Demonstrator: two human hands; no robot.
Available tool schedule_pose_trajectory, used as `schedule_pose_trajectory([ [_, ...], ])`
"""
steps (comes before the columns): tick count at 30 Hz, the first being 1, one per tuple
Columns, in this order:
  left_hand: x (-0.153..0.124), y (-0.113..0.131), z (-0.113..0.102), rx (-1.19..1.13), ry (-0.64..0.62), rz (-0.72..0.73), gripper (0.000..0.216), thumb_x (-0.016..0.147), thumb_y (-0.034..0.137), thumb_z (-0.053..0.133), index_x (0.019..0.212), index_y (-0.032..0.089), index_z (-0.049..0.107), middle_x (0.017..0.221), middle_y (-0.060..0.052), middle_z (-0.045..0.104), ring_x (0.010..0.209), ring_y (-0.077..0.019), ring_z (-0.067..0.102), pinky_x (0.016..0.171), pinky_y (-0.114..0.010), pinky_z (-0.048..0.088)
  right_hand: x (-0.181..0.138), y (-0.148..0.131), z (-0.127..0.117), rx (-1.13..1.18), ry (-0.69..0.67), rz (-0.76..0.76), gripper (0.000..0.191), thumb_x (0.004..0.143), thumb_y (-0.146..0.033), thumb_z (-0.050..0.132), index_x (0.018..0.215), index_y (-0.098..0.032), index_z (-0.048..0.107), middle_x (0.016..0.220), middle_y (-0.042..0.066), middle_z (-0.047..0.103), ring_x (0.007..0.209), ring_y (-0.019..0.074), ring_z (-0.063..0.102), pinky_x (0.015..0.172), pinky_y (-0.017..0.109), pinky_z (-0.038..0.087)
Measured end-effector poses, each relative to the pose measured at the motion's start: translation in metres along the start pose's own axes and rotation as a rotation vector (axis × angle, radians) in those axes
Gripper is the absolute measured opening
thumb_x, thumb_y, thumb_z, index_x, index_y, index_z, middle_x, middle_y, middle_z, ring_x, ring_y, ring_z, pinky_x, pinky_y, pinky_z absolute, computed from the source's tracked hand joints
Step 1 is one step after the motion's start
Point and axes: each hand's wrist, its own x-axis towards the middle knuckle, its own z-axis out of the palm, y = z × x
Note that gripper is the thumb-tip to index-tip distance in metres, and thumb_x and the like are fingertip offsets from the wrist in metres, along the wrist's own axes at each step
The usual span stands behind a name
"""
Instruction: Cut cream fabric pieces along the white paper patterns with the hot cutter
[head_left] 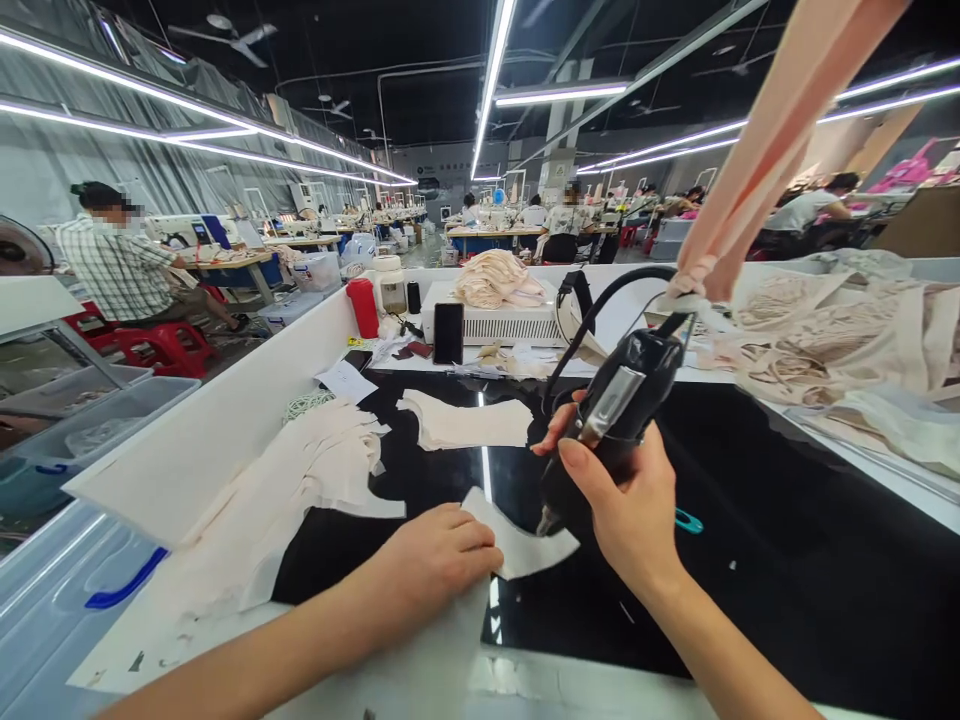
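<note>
My right hand (626,490) is wrapped around a black corded power tool (622,390), whose metal tip points down at the curved edge of a white fabric piece (525,540). A knotted peach cloth strip (757,170) runs upward from the tool's top. My left hand (442,550) lies over the same fabric piece, fingers together and bent down onto it; the thumb is hidden. Pale fabric continues toward me below that hand. Beyond it, a stack of cut white fabric pieces (469,420) rests on the glossy black work surface (750,520).
Overlapping cream fabric pieces (277,500) spread along the left. A turquoise object (688,521) lies right of my right hand. At the back stand a phone (448,333), a red container (363,308) and a white box (487,325) bearing cloth. More cloth (847,330) is heaped right.
</note>
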Motion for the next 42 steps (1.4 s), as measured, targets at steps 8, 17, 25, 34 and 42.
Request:
schedule_pose_trajectory([
  [8,-0.004,-0.016,-0.009,-0.134,0.086,0.029,0.029,0.105,0.007,0.05,0.127,0.018,0.066,0.127,-0.009,0.072,0.118,-0.02,0.068,0.106,-0.034,0.054,-0.017,0.004,0.005,0.133,0.012,-0.001,0.035,0.089,-0.037,0.08,0.118,-0.03,0.062,0.088,-0.002,0.068,0.069,0.0151,0.068,0.067,0.032,0.06],
  [17,0.035,-0.025,0.009,-0.096,0.096,-0.093,0.027,0.101,0.004,0.051,0.12,0.015,0.067,0.122,-0.008,0.072,0.111,-0.021,0.07,0.097,-0.031,0.059,-0.027,0.001,-0.003,0.153,0.021,0.045,0.035,0.088,-0.035,0.081,0.118,-0.028,0.063,0.086,0.0,0.068,0.069,0.0148,0.065,0.063,0.029,0.059],
  [25,0.026,-0.026,0.016,-0.016,0.081,-0.063,0.023,0.102,0.006,0.053,0.116,0.015,0.069,0.123,-0.007,0.072,0.111,-0.0213,0.071,0.096,-0.03,0.059,-0.035,-0.003,-0.015,0.17,0.034,0.023,0.033,0.089,-0.031,0.08,0.117,-0.027,0.064,0.084,0.001,0.068,0.069,0.0154,0.065,0.062,0.03,0.062],
  [34,0.022,-0.023,0.015,-0.019,0.103,-0.049,0.022,0.105,0.012,0.053,0.119,0.015,0.069,0.126,-0.008,0.072,0.113,-0.0212,0.071,0.1,-0.031,0.059,-0.036,-0.008,-0.016,0.156,0.072,0.053,0.033,0.086,-0.034,0.082,0.113,-0.026,0.064,0.081,0.0,0.067,0.066,0.0159,0.064,0.06,0.031,0.061],
  [42,0.017,-0.025,0.023,-0.058,0.197,-0.029,0.026,0.108,0.014,0.047,0.122,0.014,0.069,0.128,-0.009,0.071,0.117,-0.0203,0.07,0.103,-0.03,0.058,-0.014,-0.005,-0.003,0.202,0.135,0.061,0.036,0.081,-0.034,0.084,0.11,-0.026,0.065,0.078,-0.002,0.066,0.062,0.0147,0.063,0.057,0.03,0.059],
])
